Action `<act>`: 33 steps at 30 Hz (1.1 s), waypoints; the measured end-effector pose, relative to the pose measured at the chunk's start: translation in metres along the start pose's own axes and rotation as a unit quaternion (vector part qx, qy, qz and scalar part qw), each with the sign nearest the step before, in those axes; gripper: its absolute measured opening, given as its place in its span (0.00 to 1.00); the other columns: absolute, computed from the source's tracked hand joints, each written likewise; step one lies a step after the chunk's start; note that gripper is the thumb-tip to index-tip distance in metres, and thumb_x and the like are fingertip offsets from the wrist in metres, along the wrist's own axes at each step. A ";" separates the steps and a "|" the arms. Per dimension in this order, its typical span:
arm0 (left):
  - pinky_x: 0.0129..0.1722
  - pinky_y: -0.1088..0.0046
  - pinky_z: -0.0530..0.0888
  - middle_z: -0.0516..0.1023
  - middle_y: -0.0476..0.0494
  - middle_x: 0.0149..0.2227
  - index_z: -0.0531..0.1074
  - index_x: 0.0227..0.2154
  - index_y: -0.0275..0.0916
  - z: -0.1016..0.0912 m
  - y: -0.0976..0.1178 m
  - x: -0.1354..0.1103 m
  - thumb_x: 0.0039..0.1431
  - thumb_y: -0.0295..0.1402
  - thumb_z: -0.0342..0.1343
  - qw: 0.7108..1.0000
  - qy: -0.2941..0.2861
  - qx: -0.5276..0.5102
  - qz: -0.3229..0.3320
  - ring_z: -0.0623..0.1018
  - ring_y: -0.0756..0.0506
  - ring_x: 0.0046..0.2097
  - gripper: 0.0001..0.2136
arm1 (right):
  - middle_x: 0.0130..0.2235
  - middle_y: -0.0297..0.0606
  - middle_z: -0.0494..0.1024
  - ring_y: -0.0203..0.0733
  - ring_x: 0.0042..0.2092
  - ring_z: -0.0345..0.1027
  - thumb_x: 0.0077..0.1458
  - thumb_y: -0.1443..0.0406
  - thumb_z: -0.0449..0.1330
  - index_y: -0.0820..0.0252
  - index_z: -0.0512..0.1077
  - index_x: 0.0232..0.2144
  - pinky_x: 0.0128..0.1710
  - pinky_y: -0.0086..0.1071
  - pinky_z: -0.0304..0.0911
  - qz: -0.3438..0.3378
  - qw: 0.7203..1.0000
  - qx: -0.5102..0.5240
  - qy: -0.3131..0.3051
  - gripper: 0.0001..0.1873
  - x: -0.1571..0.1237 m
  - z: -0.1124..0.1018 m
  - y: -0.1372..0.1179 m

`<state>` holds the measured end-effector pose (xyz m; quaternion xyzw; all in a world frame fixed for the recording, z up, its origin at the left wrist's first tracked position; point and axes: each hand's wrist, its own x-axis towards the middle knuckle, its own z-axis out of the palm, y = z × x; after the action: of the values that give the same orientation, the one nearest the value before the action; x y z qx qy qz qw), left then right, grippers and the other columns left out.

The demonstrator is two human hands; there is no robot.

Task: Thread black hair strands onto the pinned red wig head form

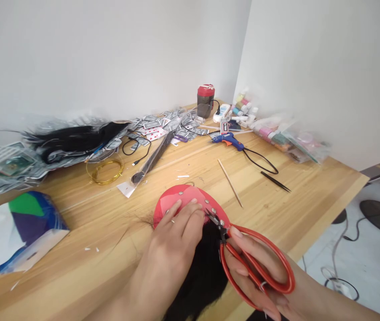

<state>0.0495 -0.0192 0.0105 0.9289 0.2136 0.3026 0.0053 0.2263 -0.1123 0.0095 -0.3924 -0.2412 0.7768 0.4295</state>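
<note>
On my bench (263, 209), the black hair (206, 267) lies against the red piece (169, 196) under my flattened left hand (179, 227); my right hand (263, 258) grips the scissors (222, 232), tips near where they meet. Metal studs (181, 193) already dot the red (whether any cutting is finished, I can't tell).

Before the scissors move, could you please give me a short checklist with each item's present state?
1. Red-handled scissors gripped by the right hand: ok.
2. Left hand on the red studded piece: ok, fingers rest on it.
3. Left fingers well clear of the blades: not ok, they look very close.
4. Black hair-like material clear of the blades: not ok, it seems right beside them.
5. Blue glue gun away from both hands: ok, farther back on the table.
6. Glue gun cool: cannot tell.
</note>
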 end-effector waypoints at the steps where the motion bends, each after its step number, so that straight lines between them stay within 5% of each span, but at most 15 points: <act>1: 0.52 0.57 0.81 0.83 0.39 0.45 0.69 0.46 0.33 0.000 0.000 0.000 0.72 0.23 0.42 1.000 0.000 0.003 0.002 0.83 0.41 0.48 0.11 | 0.09 0.24 0.58 0.26 0.13 0.43 0.68 0.44 0.47 0.59 0.63 0.23 0.17 0.24 0.39 -0.005 1.000 0.000 -0.001 0.30 0.000 0.000 0.000; 15: 0.54 0.60 0.79 0.83 0.42 0.44 0.69 0.44 0.36 0.001 -0.002 0.001 0.72 0.25 0.45 1.000 0.010 -0.019 -0.012 0.83 0.43 0.47 0.08 | 0.11 0.28 0.62 0.31 0.14 0.47 0.65 0.43 0.47 0.57 0.63 0.23 0.14 0.28 0.33 0.026 0.997 -0.066 -0.013 0.29 -0.005 -0.009 -0.008; 19: 0.53 0.67 0.78 0.83 0.44 0.42 0.69 0.43 0.37 0.002 -0.003 0.001 0.72 0.27 0.46 0.999 0.029 -0.032 -0.031 0.84 0.45 0.43 0.06 | 0.13 0.31 0.63 0.34 0.19 0.51 0.65 0.45 0.47 0.56 0.60 0.19 0.18 0.28 0.42 -0.050 0.978 -0.185 0.077 0.29 -0.008 -0.029 -0.027; 22: 0.47 0.72 0.79 0.82 0.46 0.41 0.69 0.43 0.38 0.000 -0.004 0.003 0.72 0.28 0.47 0.995 0.021 -0.067 -0.068 0.83 0.46 0.42 0.06 | 0.17 0.32 0.67 0.37 0.21 0.59 0.64 0.45 0.48 0.56 0.63 0.20 0.23 0.31 0.52 -0.102 0.892 -0.399 0.189 0.28 0.003 -0.047 -0.044; 25: 0.38 0.77 0.77 0.83 0.48 0.38 0.71 0.39 0.40 -0.005 -0.005 0.006 0.70 0.27 0.50 0.986 0.014 -0.124 -0.114 0.83 0.48 0.39 0.06 | 0.25 0.38 0.77 0.45 0.28 0.70 0.64 0.50 0.52 0.57 0.70 0.28 0.27 0.33 0.54 -0.047 0.666 -0.669 0.326 0.21 0.024 -0.066 -0.055; 26: 0.37 0.79 0.77 0.83 0.48 0.38 0.72 0.38 0.40 -0.008 -0.006 0.007 0.69 0.26 0.51 0.981 0.015 -0.145 -0.130 0.83 0.49 0.38 0.05 | 0.28 0.42 0.79 0.48 0.30 0.73 0.64 0.52 0.53 0.58 0.73 0.30 0.28 0.34 0.54 -0.034 0.627 -0.698 0.345 0.19 0.032 -0.071 -0.057; 28: 0.34 0.81 0.76 0.84 0.50 0.36 0.74 0.37 0.41 -0.013 -0.010 0.009 0.66 0.26 0.54 0.965 0.013 -0.189 -0.181 0.83 0.51 0.35 0.05 | 0.30 0.46 0.81 0.53 0.33 0.75 0.65 0.54 0.52 0.61 0.76 0.36 0.28 0.34 0.53 -0.025 0.592 -0.721 0.361 0.19 0.046 -0.077 -0.058; 30: 0.31 0.82 0.74 0.84 0.51 0.35 0.77 0.36 0.42 -0.016 -0.015 0.012 0.65 0.29 0.56 0.933 0.005 -0.249 -0.258 0.82 0.51 0.33 0.05 | 0.32 0.48 0.83 0.55 0.36 0.77 0.66 0.54 0.52 0.62 0.77 0.41 0.28 0.34 0.54 -0.030 0.585 -0.725 0.364 0.20 0.058 -0.078 -0.058; 33: 0.29 0.82 0.75 0.85 0.47 0.34 0.79 0.33 0.40 -0.019 -0.024 0.018 0.62 0.37 0.61 0.851 0.016 -0.381 -0.362 0.83 0.50 0.33 0.07 | 0.36 0.48 0.84 0.55 0.39 0.79 0.67 0.54 0.51 0.61 0.78 0.44 0.30 0.34 0.57 -0.046 0.577 -0.737 0.349 0.20 0.073 -0.073 -0.057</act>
<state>0.0419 0.0077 0.0324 0.7064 0.4025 0.3514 0.4641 0.2903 -0.0179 -0.0210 -0.8028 -0.5800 0.1139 0.0780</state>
